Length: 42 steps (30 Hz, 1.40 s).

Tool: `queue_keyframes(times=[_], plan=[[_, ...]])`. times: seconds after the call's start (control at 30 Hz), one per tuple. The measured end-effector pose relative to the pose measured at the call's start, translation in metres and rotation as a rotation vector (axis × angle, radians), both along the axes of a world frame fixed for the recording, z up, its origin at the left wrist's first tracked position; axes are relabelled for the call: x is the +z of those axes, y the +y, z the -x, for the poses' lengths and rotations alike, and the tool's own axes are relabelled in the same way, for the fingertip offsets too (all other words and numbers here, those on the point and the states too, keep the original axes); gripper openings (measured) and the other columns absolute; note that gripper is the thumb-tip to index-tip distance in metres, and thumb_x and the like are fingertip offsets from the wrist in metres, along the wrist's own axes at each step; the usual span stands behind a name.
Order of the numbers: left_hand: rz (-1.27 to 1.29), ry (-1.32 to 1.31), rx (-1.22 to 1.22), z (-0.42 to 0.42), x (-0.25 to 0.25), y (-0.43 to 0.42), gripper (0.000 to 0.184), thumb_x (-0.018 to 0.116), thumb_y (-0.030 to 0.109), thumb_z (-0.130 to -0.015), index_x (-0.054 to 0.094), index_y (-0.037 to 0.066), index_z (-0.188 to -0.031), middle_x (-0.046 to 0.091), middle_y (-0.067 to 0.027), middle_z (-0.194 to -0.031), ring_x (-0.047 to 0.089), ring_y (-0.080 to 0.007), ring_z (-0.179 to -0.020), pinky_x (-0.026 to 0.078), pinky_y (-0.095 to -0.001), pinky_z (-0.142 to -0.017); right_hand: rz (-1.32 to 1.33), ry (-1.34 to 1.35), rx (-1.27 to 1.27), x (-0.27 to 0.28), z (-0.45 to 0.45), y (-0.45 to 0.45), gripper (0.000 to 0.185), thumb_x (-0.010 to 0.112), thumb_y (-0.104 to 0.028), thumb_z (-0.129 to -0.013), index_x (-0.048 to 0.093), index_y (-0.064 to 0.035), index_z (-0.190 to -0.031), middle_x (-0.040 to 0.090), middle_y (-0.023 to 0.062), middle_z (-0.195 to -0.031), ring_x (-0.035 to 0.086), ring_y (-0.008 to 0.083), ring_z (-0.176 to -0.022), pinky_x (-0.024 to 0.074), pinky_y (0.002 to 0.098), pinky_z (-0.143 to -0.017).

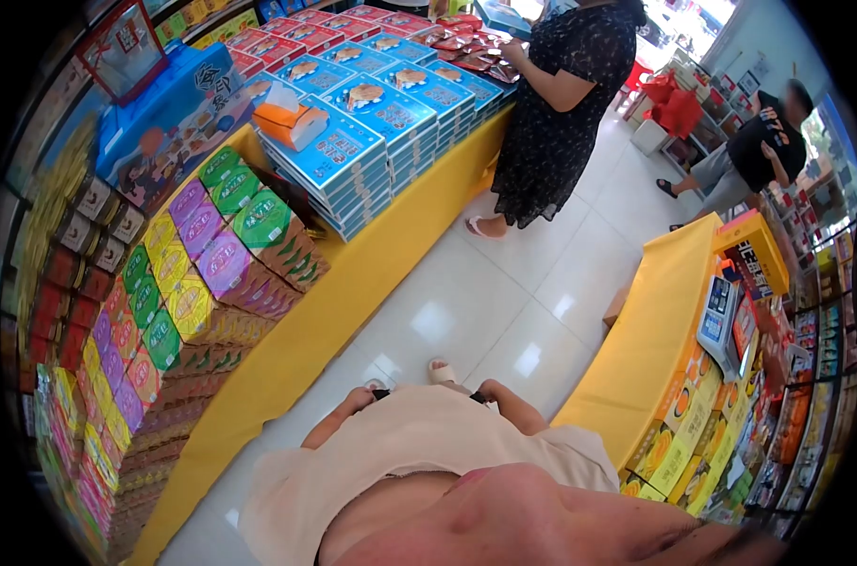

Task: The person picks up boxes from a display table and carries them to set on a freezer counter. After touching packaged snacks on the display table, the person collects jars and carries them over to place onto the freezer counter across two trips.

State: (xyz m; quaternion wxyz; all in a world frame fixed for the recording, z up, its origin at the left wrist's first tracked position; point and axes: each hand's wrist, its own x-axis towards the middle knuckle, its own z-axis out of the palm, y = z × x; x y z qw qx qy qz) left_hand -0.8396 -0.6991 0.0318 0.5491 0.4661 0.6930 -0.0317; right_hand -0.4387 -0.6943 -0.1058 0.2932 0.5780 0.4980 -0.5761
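My left hand [358,400] is low at the left side of my beige top [419,420]. Its fingers look closed beside a small dark patch at the top's hem, and what they hold is hidden. At the other side of the hem, my right hand [490,391] looks curled against a similar dark piece, which is too small to name. Both forearms hang down close to my body. Beyond the hem, one of my light sandals [440,370] shows on the tiled floor [447,302].
Stacked blue boxes [353,141] and colourful cartons [202,245] line a yellow-draped counter [381,226] at left. A person in a dark dress [561,113] stands beside it. Right, a second yellow counter [636,349] bears a scale [721,321]. Another person [759,141] stands farther back.
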Motion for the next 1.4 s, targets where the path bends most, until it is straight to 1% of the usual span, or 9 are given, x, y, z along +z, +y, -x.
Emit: queue_keyframes(times=[0.2, 0.3, 0.37, 0.6, 0.7, 0.77, 0.87, 1.17, 1.4], plan=[[-0.02, 0.011, -0.145, 0.007, -0.016, 0.003, 0.024, 0.052, 0.023, -0.064, 0.062, 0.001, -0.066, 0.057, -0.0107, -0.057, 0.054, -0.0221, -0.049, 0.04, -0.0337, -0.047, -0.086, 0.11, 0.337, 0.001, 0.003, 0.01, 0.01, 0.059, -0.016, -0.061, 0.061, -0.0071, -0.057, 0.057, 0.009, -0.055, 0.053, 0.0207, -0.048, 0.0411, 0.0332, -0.043], [-0.04, -0.013, -0.09, 0.008, -0.019, 0.0, 0.026, 0.052, 0.023, -0.065, 0.063, 0.0, -0.069, 0.058, -0.0115, -0.059, 0.055, -0.0227, -0.051, 0.041, -0.0341, -0.048, -0.156, 0.078, 0.179, -0.001, 0.003, 0.005, 0.008, 0.056, -0.013, -0.059, 0.062, -0.0074, -0.059, 0.058, 0.0105, -0.055, 0.054, 0.0224, -0.048, 0.0418, 0.0348, -0.044], [-0.05, -0.033, -0.047, 0.006, -0.017, -0.001, 0.026, 0.051, 0.023, -0.065, 0.063, 0.0, -0.07, 0.058, -0.0117, -0.059, 0.055, -0.0229, -0.052, 0.041, -0.0343, -0.049, -0.295, 0.116, 0.393, -0.004, 0.003, 0.005, 0.012, 0.056, -0.017, -0.061, 0.064, -0.0074, -0.061, 0.059, 0.0122, -0.057, 0.056, 0.0245, -0.049, 0.0432, 0.0359, -0.047], [0.01, 0.041, -0.118, 0.0, 0.002, 0.001, 0.028, 0.052, 0.025, -0.067, 0.065, 0.002, -0.078, 0.062, -0.0138, -0.069, 0.059, -0.0244, -0.062, 0.045, -0.0339, -0.057, -0.329, 0.1, 0.53, -0.003, 0.006, 0.008, 0.02, 0.059, -0.023, -0.063, 0.066, -0.0049, -0.067, 0.063, 0.0156, -0.07, 0.06, 0.0281, -0.065, 0.0465, 0.0373, -0.06], [0.014, 0.042, -0.106, -0.001, 0.003, 0.0, 0.03, 0.052, 0.025, -0.068, 0.065, 0.003, -0.084, 0.063, -0.0155, -0.076, 0.061, -0.026, -0.069, 0.046, -0.0338, -0.062, -0.301, 0.104, 0.401, -0.009, 0.006, 0.007, 0.022, 0.059, -0.027, -0.06, 0.064, -0.0065, -0.065, 0.061, 0.0148, -0.066, 0.058, 0.0281, -0.059, 0.0451, 0.038, -0.055], [0.015, 0.032, -0.105, 0.001, -0.005, -0.002, 0.031, 0.052, 0.025, -0.069, 0.064, 0.003, -0.086, 0.064, -0.0163, -0.08, 0.062, -0.027, -0.073, 0.046, -0.0337, -0.065, -0.558, 0.055, -0.049, 0.019, 0.01, 0.001, 0.03, 0.065, -0.031, -0.055, 0.063, -0.0044, -0.069, 0.062, 0.0165, -0.071, 0.058, 0.029, -0.064, 0.0442, 0.0385, -0.057], [0.014, -0.025, -0.068, 0.005, -0.019, -0.007, 0.032, 0.05, 0.024, -0.069, 0.064, 0.003, -0.088, 0.063, -0.0178, -0.084, 0.062, -0.0287, -0.078, 0.046, -0.0337, -0.069, -0.59, 0.086, -0.214, 0.032, 0.02, 0.002, 0.038, 0.069, -0.032, -0.049, 0.062, -0.0034, -0.073, 0.061, 0.0172, -0.072, 0.057, 0.0293, -0.065, 0.0437, 0.0385, -0.058], [0.015, -0.019, -0.015, 0.006, -0.039, -0.015, 0.036, 0.044, 0.027, -0.073, 0.063, 0.0, -0.088, 0.061, -0.0214, -0.088, 0.06, -0.0309, -0.085, 0.045, -0.0346, -0.075, -0.606, 0.087, -0.311, 0.044, 0.029, 0.004, 0.034, 0.068, -0.029, -0.053, 0.062, -0.0042, -0.074, 0.061, 0.0159, -0.07, 0.057, 0.0273, -0.064, 0.0438, 0.0369, -0.058], [-0.003, 0.103, -0.292, -0.004, 0.01, 0.001, 0.042, 0.033, 0.031, -0.084, 0.062, 0.001, -0.091, 0.06, -0.0222, -0.091, 0.058, -0.0333, -0.089, 0.044, -0.0356, -0.079, -0.558, 0.127, -0.28, 0.029, 0.026, 0.009, 0.034, 0.068, -0.032, -0.053, 0.063, -0.0041, -0.073, 0.061, 0.0159, -0.07, 0.057, 0.0277, -0.064, 0.0439, 0.0373, -0.057]])
